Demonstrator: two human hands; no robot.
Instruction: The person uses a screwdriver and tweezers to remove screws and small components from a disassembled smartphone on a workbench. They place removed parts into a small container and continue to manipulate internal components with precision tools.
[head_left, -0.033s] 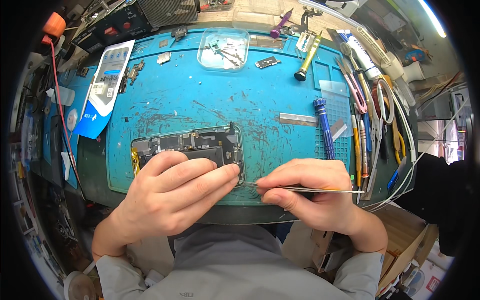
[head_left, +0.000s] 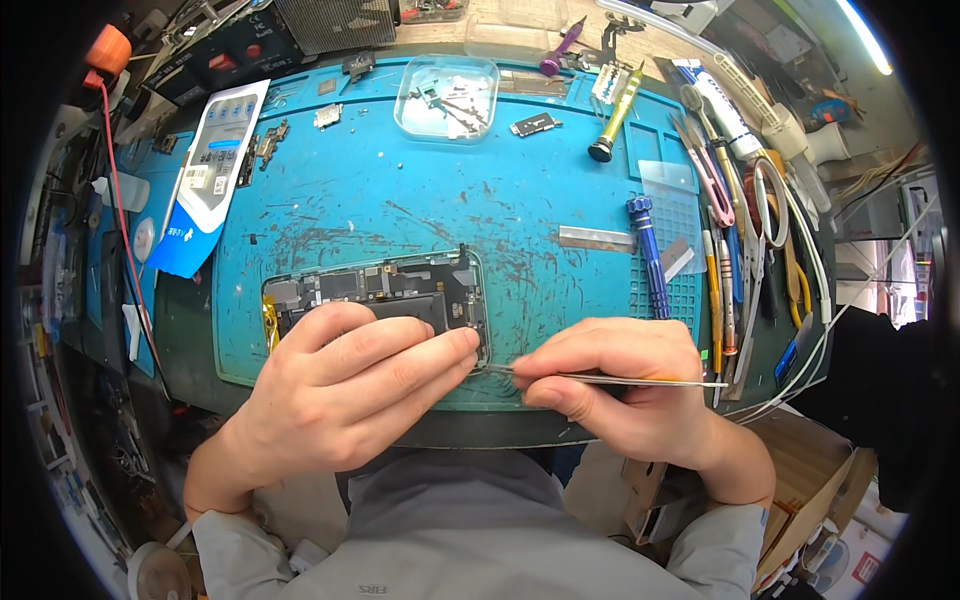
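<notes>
An opened smartphone (head_left: 420,279) lies on the blue work mat, its boards and black battery exposed and a gold ribbon cable at its left end. My left hand (head_left: 345,400) grips it from the near side, with the fingers laid across the battery and reaching to the lower right corner; the hand hides much of the phone's near half. Pinched between the thumb and fingers of my right hand (head_left: 635,385) is a pair of metal tweezers (head_left: 665,381). The tips point left to the phone's lower right corner, close to my left fingertips. Whether they hold anything is too small to tell.
On the blue mat (head_left: 340,205) stands a clear tray (head_left: 402,112) of small parts at the back. A blue screwdriver (head_left: 648,255) and a metal strip (head_left: 596,239) lie right of the phone. Tweezers, scissors (head_left: 770,205) and pens crowd the right edge; a blue-white package (head_left: 205,190) lies left.
</notes>
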